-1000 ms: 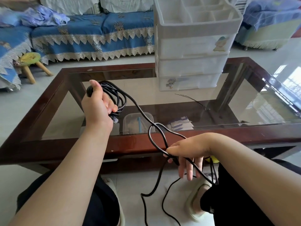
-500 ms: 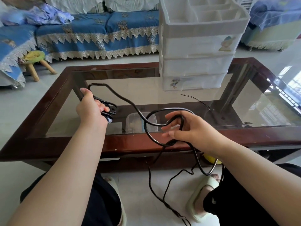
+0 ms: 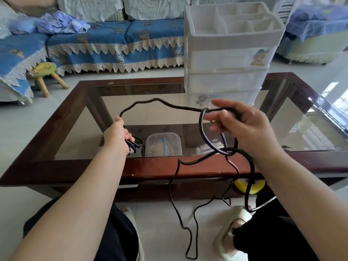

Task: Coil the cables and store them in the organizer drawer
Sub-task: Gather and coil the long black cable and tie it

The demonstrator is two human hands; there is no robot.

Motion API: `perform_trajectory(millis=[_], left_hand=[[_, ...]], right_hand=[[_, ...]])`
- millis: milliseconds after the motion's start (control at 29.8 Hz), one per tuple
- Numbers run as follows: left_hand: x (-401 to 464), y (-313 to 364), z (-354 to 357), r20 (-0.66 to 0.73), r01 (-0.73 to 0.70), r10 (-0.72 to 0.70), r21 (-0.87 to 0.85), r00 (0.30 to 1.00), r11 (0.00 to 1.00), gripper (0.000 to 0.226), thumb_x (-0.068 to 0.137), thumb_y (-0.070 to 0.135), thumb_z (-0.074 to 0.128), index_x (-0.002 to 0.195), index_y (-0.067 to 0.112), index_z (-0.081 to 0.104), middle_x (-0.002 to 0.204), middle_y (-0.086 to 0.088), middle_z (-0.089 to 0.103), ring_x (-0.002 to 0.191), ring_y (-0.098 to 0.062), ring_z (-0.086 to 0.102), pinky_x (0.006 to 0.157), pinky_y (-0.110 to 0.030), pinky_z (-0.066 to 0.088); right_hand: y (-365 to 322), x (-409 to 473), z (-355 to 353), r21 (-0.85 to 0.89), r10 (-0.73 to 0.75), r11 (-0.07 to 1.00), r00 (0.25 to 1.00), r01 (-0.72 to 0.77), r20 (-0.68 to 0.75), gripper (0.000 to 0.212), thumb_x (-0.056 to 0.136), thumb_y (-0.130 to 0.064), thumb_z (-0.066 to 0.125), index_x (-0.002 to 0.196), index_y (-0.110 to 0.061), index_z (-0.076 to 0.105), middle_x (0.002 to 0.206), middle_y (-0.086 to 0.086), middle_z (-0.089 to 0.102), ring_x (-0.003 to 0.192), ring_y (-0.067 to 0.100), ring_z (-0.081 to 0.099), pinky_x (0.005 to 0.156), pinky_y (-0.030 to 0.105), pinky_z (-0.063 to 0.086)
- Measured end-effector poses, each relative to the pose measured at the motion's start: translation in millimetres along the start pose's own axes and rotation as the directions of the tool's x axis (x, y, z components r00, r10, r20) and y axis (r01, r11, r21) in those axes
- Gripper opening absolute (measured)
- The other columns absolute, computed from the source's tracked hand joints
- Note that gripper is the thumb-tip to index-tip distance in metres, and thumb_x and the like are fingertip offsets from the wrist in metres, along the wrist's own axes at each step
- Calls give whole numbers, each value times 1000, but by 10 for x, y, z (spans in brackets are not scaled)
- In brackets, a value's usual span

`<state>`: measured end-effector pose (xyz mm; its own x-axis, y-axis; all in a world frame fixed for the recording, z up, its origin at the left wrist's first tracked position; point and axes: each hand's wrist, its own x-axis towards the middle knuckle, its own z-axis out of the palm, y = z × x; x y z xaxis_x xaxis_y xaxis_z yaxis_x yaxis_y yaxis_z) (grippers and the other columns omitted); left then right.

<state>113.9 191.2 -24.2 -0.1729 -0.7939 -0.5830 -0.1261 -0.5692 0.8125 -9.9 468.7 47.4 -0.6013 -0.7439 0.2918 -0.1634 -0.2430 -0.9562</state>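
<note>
Coiling: the person is mid-wrap, judging by the slack on the floor.
Cable (image 3: 180, 185): one, trailing from floor to both hands above the bench (image 3: 169, 166).
Left hand (image 3: 117, 135): grip clamped on the finished loops.
Right hand (image 3: 243, 125): fingers curled round a fresh loop.
Next: pass that loop to the left hand.
Organizer (image 3: 226, 59): one on the bench's far side, three drawers closed.

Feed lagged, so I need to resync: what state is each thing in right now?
Black cable: partly coiled, the rest hanging loose to the floor.
Left hand: grips the coiled loops.
Right hand: holds a fresh loop raised above the table.
Organizer: upright on the glass table, all three drawers closed, top tray open.
Clear container: lidded, under the glass.
</note>
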Motion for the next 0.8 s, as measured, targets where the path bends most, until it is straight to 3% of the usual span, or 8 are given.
perform_trajectory(millis=[134, 235, 302, 436, 503, 603, 737, 804], left_hand=[[-186, -98, 38, 236, -43, 25, 72, 971, 996, 53, 100, 50, 37, 58, 17, 29, 31, 7, 23, 24, -7, 18, 41, -24, 22], [-286, -180, 7, 390, -111, 33, 177, 920, 978, 50, 98, 49, 42, 60, 18, 30, 38, 8, 25, 29, -6, 18, 41, -23, 23], [-341, -191, -9, 439, -129, 22, 214, 898, 968, 50, 97, 50, 45, 61, 18, 31, 40, 8, 24, 30, -6, 18, 37, -22, 25], [-426, -136, -36, 499, -131, 45, 139, 865, 982, 47, 95, 52, 45, 65, 18, 34, 41, 9, 24, 30, -4, 19, 33, -20, 26], [-481, -78, -63, 556, -115, 80, 28, 827, 993, 45, 96, 52, 41, 68, 17, 36, 39, 10, 24, 29, -3, 19, 33, -18, 25], [-584, 9, -116, 636, -110, 130, -71, 760, 991, 45, 97, 52, 36, 69, 16, 37, 37, 11, 24, 27, -2, 19, 32, -17, 23], [-714, 27, -134, 726, -156, 138, -43, 674, 987, 45, 96, 53, 35, 70, 17, 38, 36, 10, 24, 27, -2, 19, 32, -17, 22], [-753, 13, -119, 738, -208, 138, 4, 661, 978, 44, 94, 53, 39, 71, 16, 40, 37, 9, 25, 28, -3, 19, 32, -18, 25]], right_hand=[[150, 72, -130, -668, -440, 719, 870, 191, -225, 34, 97, -4, 43, 130, -9, 50, 85, -6, 66, 76, 12, 59, 74, 24, 47], [140, 171, -202, -795, -638, 557, 736, 240, -225, 30, 98, -6, 40, 125, -1, 52, 99, -4, 52, 91, 20, 54, 82, 16, 40], [132, 170, -204, -725, -636, 614, 740, 313, -220, 28, 99, -7, 37, 123, -4, 51, 97, -2, 53, 83, 22, 57, 78, 24, 48], [93, 148, -130, -159, -175, 978, 946, 135, -274, 28, 102, -10, 38, 128, -14, 45, 101, -3, 69, 46, 14, 56, 45, 27, 52], [101, 189, -126, 124, 184, 976, 982, -177, -43, 36, 102, -15, 37, 138, -13, 38, 104, 1, 72, 53, 17, 66, 44, 26, 53], [260, 154, -137, -322, 556, 821, 787, -471, 268, 47, 101, -12, 39, 146, -10, 26, 75, 0, 74, 60, 18, 69, 46, 22, 51], [606, -3, 24, -943, 766, 332, 590, -20, 257, 70, 88, -53, 55, 145, -22, 29, 98, -1, 71, 89, 18, 66, 78, 31, 52], [730, -53, 202, -952, 698, 253, 649, 171, 302, 74, 82, -67, 49, 140, -24, 36, 129, 2, 57, 115, 22, 56, 95, 34, 43]])
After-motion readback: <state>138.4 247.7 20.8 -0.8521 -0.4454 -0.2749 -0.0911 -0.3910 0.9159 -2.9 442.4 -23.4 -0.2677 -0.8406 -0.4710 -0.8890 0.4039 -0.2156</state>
